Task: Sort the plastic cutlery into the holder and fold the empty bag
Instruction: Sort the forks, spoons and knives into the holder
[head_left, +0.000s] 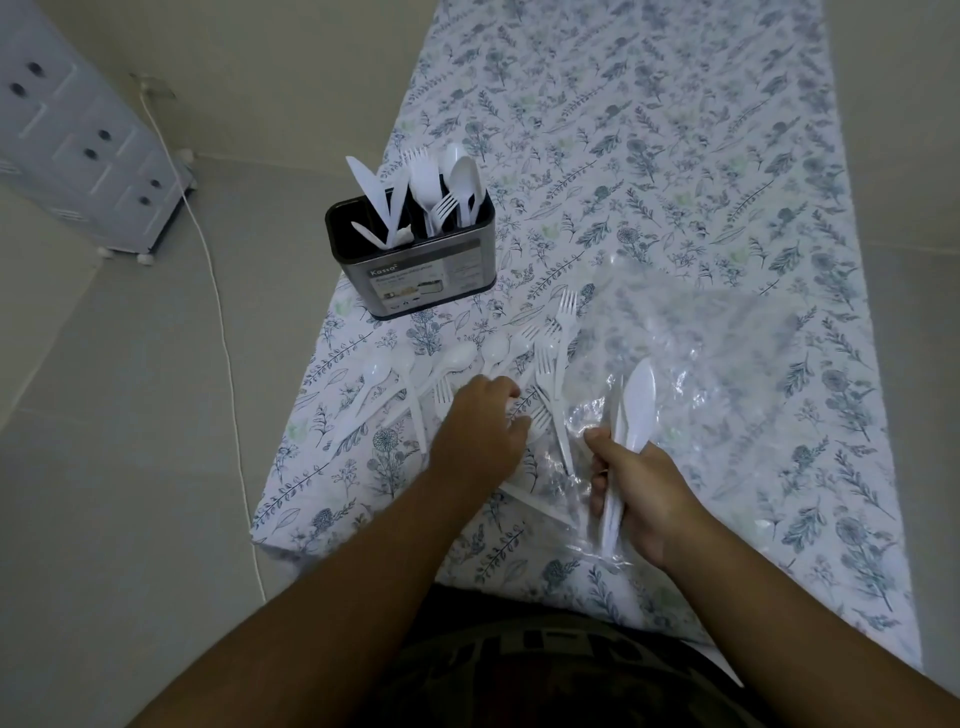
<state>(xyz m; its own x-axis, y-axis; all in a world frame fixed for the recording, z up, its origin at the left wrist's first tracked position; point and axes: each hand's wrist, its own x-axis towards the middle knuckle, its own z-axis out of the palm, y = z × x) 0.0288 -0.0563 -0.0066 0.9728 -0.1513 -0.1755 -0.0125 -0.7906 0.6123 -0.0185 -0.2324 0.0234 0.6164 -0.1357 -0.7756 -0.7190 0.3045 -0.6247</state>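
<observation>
A black and silver cutlery holder (415, 275) stands at the left edge of the floral cloth, holding white plastic knives, forks and spoons in separate compartments. Loose white spoons (452, 359) and forks (563, 322) lie scattered in front of it. My left hand (478, 431) rests palm down on this pile, fingers curled over a piece; I cannot see what it grips. My right hand (636, 499) is shut on a bundle of white knives (636, 410), pointing up and away. The clear plastic bag (691, 353) lies crumpled beneath and beyond my right hand.
The floral cloth (675, 156) stretches far ahead over a tiled floor. A white cable (218, 312) runs along the floor at the left. A grey plastic drawer unit (88, 150) stands at the far left.
</observation>
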